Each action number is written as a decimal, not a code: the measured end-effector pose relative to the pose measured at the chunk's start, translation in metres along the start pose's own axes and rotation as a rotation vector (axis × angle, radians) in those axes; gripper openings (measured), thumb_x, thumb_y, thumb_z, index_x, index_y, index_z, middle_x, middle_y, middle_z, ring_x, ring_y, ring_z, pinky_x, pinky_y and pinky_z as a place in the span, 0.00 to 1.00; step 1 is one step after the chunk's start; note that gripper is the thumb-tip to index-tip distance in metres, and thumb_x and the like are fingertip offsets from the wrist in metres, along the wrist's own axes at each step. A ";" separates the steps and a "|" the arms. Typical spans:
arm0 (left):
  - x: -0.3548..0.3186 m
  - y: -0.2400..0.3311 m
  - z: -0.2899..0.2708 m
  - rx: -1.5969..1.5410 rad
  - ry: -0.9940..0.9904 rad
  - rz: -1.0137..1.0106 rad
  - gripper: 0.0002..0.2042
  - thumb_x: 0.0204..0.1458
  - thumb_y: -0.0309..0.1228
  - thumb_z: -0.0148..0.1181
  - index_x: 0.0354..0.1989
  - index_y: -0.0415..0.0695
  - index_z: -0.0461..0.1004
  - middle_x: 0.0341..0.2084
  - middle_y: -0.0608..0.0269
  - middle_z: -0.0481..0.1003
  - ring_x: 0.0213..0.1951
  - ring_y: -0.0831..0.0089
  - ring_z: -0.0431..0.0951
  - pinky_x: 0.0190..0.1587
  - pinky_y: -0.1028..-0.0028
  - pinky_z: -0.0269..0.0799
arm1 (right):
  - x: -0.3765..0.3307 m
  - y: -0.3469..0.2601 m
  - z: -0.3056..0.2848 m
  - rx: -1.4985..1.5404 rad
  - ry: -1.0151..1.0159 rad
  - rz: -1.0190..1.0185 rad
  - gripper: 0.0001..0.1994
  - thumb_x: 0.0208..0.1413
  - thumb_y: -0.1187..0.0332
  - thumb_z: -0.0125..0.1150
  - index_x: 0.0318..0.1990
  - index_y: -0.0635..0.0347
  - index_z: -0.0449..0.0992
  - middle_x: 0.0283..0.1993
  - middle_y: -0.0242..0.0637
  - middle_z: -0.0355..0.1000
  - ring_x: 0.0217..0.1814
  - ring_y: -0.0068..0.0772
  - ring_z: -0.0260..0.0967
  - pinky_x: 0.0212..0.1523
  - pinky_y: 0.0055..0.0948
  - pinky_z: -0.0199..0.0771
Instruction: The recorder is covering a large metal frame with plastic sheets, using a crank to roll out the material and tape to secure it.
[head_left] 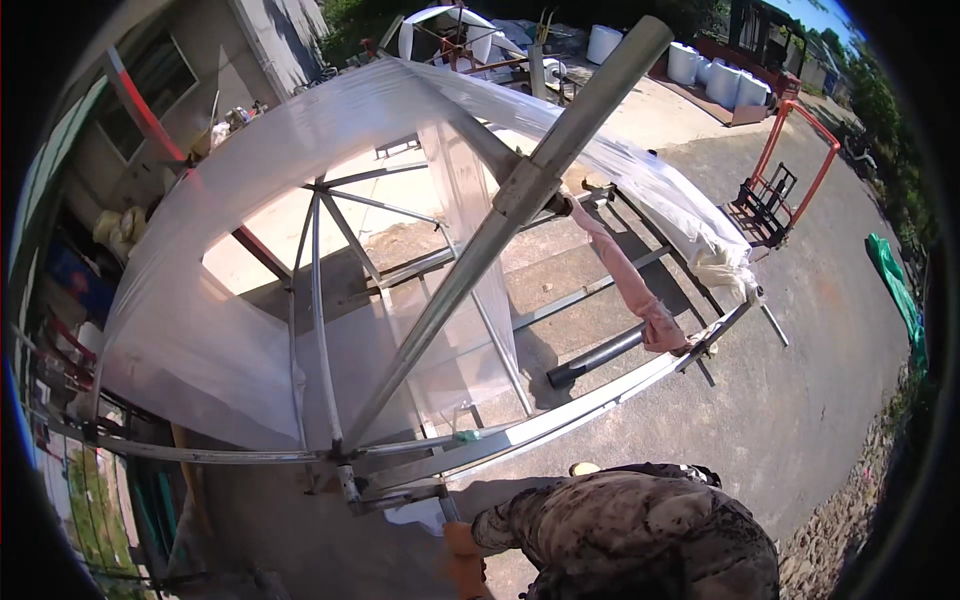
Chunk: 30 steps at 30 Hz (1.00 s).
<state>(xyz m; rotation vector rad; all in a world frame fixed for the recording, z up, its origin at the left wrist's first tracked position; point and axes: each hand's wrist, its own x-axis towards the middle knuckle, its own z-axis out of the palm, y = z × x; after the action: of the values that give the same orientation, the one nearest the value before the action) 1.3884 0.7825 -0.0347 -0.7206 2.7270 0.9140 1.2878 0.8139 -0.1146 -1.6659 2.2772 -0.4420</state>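
Outdoor concrete yard [800, 400], sunny. Gloved hand [462, 560] low beside frame joint [350, 485], grip not visible, which hand unclear. Long metal pipe [500, 220] runs from joint up-right, away from hand; plastic sheet [250, 220] covers frame.

Hard midday sun, outdoors, seen through a strong fisheye.

Direct sunlight falls from high up, so the concrete ground [800, 400] is bright and the metal frame [420, 330] throws crisp, dark shadows across it. The clear plastic sheet [250, 200] glares almost white where the sun strikes it (its folds are washed out), and the thick diagonal pipe [560, 140] shows a bright streak along its length. Straight bars bow toward the rim, and a black vignette rings the picture. The centre is sharp; the edges soften and smear, with faint colour fringing at left. The person's camouflage sleeve [620, 530] lies partly in shade.
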 end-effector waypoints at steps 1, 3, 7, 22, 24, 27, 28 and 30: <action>-0.006 0.020 -0.002 0.031 -0.011 0.020 0.14 0.46 0.42 0.55 0.37 0.46 0.75 0.30 0.51 0.77 0.34 0.51 0.76 0.33 0.55 0.71 | -0.012 -0.001 -0.010 0.018 0.007 0.015 0.09 0.43 0.65 0.56 0.27 0.60 0.78 0.34 0.41 0.74 0.38 0.42 0.70 0.48 0.39 0.65; -0.018 0.058 -0.018 0.100 0.015 0.056 0.14 0.47 0.42 0.55 0.37 0.46 0.75 0.30 0.51 0.77 0.34 0.51 0.76 0.33 0.55 0.71 | -0.026 0.003 -0.033 0.028 0.047 0.007 0.09 0.42 0.65 0.57 0.28 0.60 0.78 0.35 0.41 0.74 0.39 0.41 0.70 0.48 0.40 0.65; -0.038 0.126 -0.060 0.236 0.097 0.115 0.15 0.47 0.42 0.54 0.38 0.47 0.75 0.31 0.52 0.77 0.34 0.51 0.76 0.33 0.55 0.70 | -0.048 0.010 -0.085 0.073 0.151 -0.039 0.11 0.42 0.63 0.57 0.30 0.59 0.78 0.37 0.40 0.74 0.41 0.41 0.70 0.50 0.42 0.65; -0.064 0.186 -0.197 0.430 0.457 0.064 0.15 0.47 0.41 0.52 0.40 0.48 0.75 0.32 0.53 0.77 0.34 0.52 0.76 0.33 0.56 0.70 | 0.057 -0.063 -0.211 -0.230 0.956 -0.293 0.08 0.41 0.62 0.56 0.28 0.54 0.74 0.32 0.33 0.70 0.41 0.36 0.67 0.44 0.38 0.63; -0.069 0.126 -0.235 0.449 0.549 -0.102 0.14 0.47 0.41 0.53 0.39 0.48 0.75 0.31 0.53 0.77 0.33 0.52 0.76 0.32 0.57 0.71 | 0.064 -0.129 -0.251 -0.157 1.111 -0.524 0.07 0.42 0.64 0.55 0.28 0.54 0.73 0.31 0.32 0.69 0.40 0.36 0.66 0.43 0.38 0.62; -0.037 0.085 -0.251 0.447 0.601 -0.157 0.14 0.46 0.41 0.54 0.37 0.48 0.75 0.30 0.53 0.77 0.32 0.53 0.77 0.32 0.57 0.71 | 0.090 -0.135 -0.280 -0.111 1.083 -0.656 0.06 0.43 0.65 0.54 0.28 0.55 0.73 0.30 0.32 0.68 0.39 0.36 0.64 0.42 0.37 0.61; -0.020 0.077 -0.252 0.450 0.609 -0.153 0.14 0.46 0.42 0.55 0.37 0.48 0.75 0.29 0.54 0.77 0.31 0.53 0.77 0.31 0.57 0.71 | 0.107 -0.132 -0.282 -0.099 1.033 -0.669 0.07 0.43 0.65 0.54 0.28 0.55 0.73 0.29 0.32 0.68 0.38 0.36 0.64 0.43 0.37 0.61; 0.006 0.042 -0.260 0.464 0.627 -0.195 0.13 0.45 0.42 0.56 0.35 0.48 0.75 0.29 0.54 0.77 0.31 0.54 0.77 0.31 0.58 0.71 | 0.140 -0.138 -0.281 -0.081 1.043 -0.674 0.07 0.42 0.65 0.54 0.28 0.55 0.73 0.30 0.32 0.68 0.38 0.36 0.64 0.43 0.37 0.61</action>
<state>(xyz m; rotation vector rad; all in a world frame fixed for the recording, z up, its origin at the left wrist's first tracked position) 1.3587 0.6516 0.1925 -1.3012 3.1103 -0.0221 1.2537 0.6621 0.1914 -2.6465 2.1795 -1.7203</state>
